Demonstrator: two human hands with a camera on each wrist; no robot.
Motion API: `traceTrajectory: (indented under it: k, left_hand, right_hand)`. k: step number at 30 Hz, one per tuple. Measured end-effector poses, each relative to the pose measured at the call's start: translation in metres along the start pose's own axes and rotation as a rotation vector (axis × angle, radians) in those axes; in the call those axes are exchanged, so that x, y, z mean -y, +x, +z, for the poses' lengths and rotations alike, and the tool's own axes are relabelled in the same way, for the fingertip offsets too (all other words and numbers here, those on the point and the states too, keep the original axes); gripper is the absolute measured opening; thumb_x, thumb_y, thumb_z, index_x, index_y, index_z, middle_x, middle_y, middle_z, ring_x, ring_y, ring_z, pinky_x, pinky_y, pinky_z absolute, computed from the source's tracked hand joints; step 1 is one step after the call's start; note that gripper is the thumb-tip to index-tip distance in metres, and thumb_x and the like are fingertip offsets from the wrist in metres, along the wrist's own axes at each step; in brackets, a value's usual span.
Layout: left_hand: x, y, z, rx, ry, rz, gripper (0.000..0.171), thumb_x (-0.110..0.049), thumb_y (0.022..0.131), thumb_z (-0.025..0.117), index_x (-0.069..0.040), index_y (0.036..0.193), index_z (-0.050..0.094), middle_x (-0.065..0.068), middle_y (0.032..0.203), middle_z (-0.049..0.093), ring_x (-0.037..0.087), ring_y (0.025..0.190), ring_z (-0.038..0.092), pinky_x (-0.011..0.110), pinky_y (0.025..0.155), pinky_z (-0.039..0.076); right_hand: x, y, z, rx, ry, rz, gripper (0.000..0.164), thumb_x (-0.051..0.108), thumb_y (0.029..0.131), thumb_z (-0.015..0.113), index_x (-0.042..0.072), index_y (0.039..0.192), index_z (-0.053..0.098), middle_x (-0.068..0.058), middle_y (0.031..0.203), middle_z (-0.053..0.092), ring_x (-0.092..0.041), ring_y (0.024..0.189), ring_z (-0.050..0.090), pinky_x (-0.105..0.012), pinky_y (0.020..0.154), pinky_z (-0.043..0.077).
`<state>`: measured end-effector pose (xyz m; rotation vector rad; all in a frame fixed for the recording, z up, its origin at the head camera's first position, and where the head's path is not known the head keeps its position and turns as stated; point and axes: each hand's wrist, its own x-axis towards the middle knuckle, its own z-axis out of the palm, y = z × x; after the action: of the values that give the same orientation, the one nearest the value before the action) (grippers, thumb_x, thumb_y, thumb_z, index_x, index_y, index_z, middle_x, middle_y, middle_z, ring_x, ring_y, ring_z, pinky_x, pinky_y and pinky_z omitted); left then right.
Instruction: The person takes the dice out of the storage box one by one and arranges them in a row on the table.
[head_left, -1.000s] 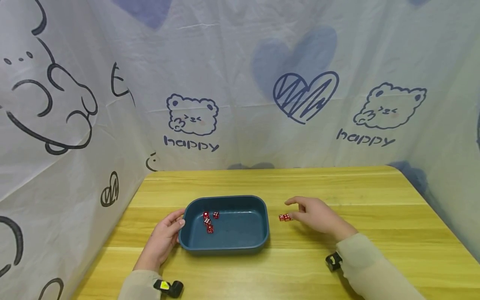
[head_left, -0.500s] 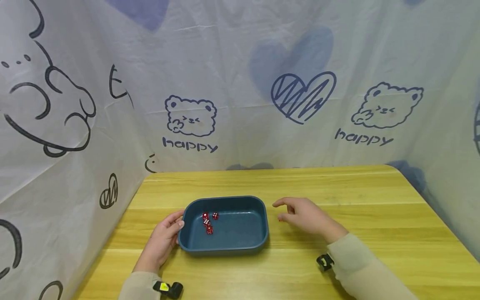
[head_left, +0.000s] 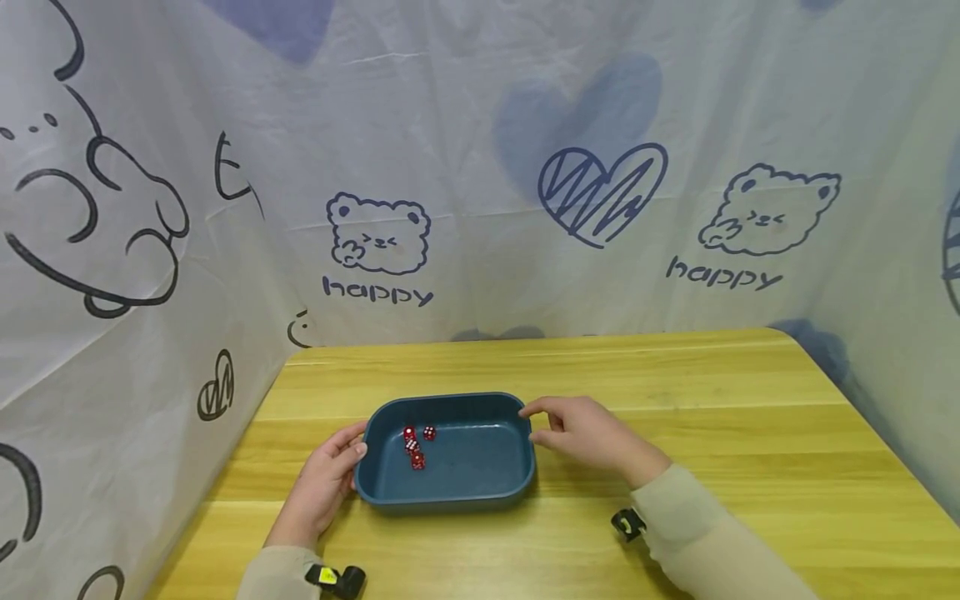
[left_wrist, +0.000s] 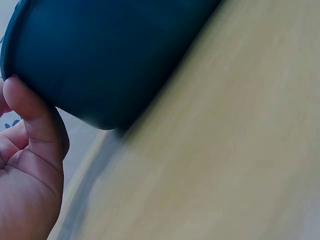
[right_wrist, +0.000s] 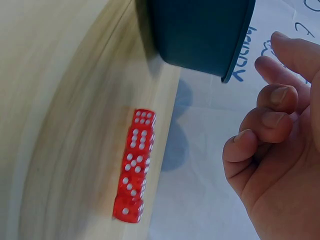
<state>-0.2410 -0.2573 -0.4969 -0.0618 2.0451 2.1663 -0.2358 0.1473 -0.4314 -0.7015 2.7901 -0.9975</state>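
A dark blue-green rectangular tray (head_left: 480,467) stands on the table in the head view, with several red dice (head_left: 412,447) at the left of its floor. My left hand (head_left: 322,479) grips the tray's left end, thumb at the rim. At the right end is my right hand (head_left: 588,432), index finger and thumb stretched out at the rim, the other fingers curled and nothing seen between them. A straight row of several more red dice (right_wrist: 133,165) lies on the table in the right wrist view. In the head view that row is hidden by my right hand.
The wooden table (head_left: 720,417) has rounded far corners. White cloth (head_left: 480,167) with drawn bears and hearts hangs behind it and at both sides. Small black cameras sit on my left wrist (head_left: 336,580) and right wrist (head_left: 628,524).
My right hand has moved left from beside the row of dice to the tray's right rim, and that row went out of sight behind it. The left hand keeps its hold on the tray.
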Motion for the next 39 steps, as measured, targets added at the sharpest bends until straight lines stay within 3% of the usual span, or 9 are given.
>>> traceTrajectory:
  k: [7, 33, 39]
  left_hand:
    - [-0.002, -0.002, 0.0, -0.004, -0.007, 0.002, 0.045, -0.008, 0.105, 0.055, 0.003, 0.147, 0.045, 0.01, 0.106, 0.053, 0.012, 0.065, 0.05, 0.021, 0.056, 0.046]
    - [-0.001, -0.001, 0.0, 0.006, -0.01, 0.007, 0.047, -0.01, 0.104, 0.057, 0.002, 0.148, 0.045, 0.01, 0.105, 0.052, 0.012, 0.065, 0.05, 0.021, 0.056, 0.045]
    - [0.0, 0.001, 0.0, 0.007, -0.004, 0.006, 0.047, -0.012, 0.105, 0.057, 0.0, 0.148, 0.045, 0.011, 0.106, 0.052, 0.012, 0.065, 0.051, 0.021, 0.057, 0.046]
  right_hand:
    - [0.015, 0.008, 0.005, 0.019, 0.005, -0.013, 0.034, 0.035, 0.097, 0.069, 0.028, 0.131, 0.066, 0.007, 0.064, 0.047, -0.008, 0.055, 0.041, -0.026, 0.054, 0.038]
    - [0.056, 0.036, 0.033, 0.108, -0.02, -0.066, 0.035, 0.041, 0.099, 0.066, 0.032, 0.133, 0.064, 0.006, 0.058, 0.045, -0.012, 0.049, 0.038, -0.028, 0.052, 0.035]
    - [0.058, 0.041, 0.042, 0.118, 0.024, -0.06, 0.034, 0.04, 0.098, 0.066, 0.032, 0.132, 0.065, 0.004, 0.059, 0.048, -0.013, 0.048, 0.04, -0.029, 0.051, 0.037]
